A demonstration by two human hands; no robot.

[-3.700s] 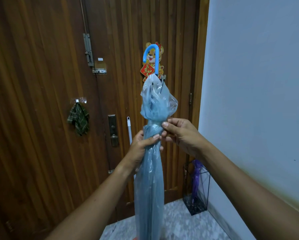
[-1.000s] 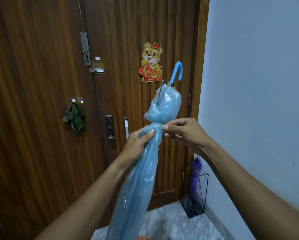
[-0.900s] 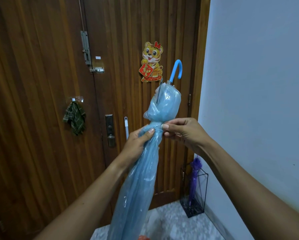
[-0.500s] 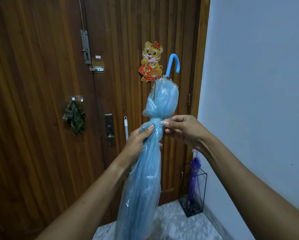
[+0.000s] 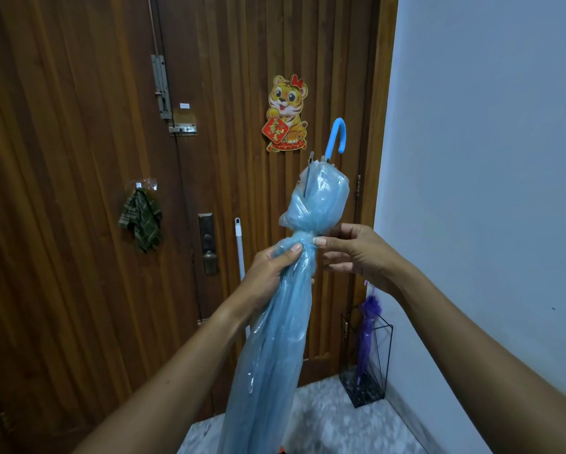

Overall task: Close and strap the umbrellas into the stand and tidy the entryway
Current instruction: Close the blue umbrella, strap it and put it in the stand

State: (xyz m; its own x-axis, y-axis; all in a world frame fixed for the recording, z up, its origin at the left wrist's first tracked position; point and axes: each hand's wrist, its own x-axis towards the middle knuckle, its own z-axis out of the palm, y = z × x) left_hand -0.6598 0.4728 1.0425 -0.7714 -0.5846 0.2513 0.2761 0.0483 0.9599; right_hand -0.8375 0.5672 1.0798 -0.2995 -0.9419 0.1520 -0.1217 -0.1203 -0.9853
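Observation:
A folded translucent blue umbrella (image 5: pixel 275 348) stands before me, its curved blue handle (image 5: pixel 335 136) pointing up and tilted to the right. My left hand (image 5: pixel 268 273) grips the gathered canopy just below the cinched neck. From the right, my right hand (image 5: pixel 350 250) pinches the same neck with thumb and fingertips. The umbrella's strap is not clearly visible. A black wire umbrella stand (image 5: pixel 368 362) sits on the floor in the right corner, holding a closed purple umbrella (image 5: pixel 366 326).
A dark wooden door (image 5: pixel 95 191) fills the left and centre, with a tiger sticker (image 5: pixel 286 114), a bolt and a lock. A green checked cloth (image 5: pixel 141 221) hangs on a hook. A white pole (image 5: pixel 240 253) leans on the door. A pale wall is at right.
The blue umbrella's handle has swung back to the right and lower since half a second ago. Both hands stay at the gathered neck.

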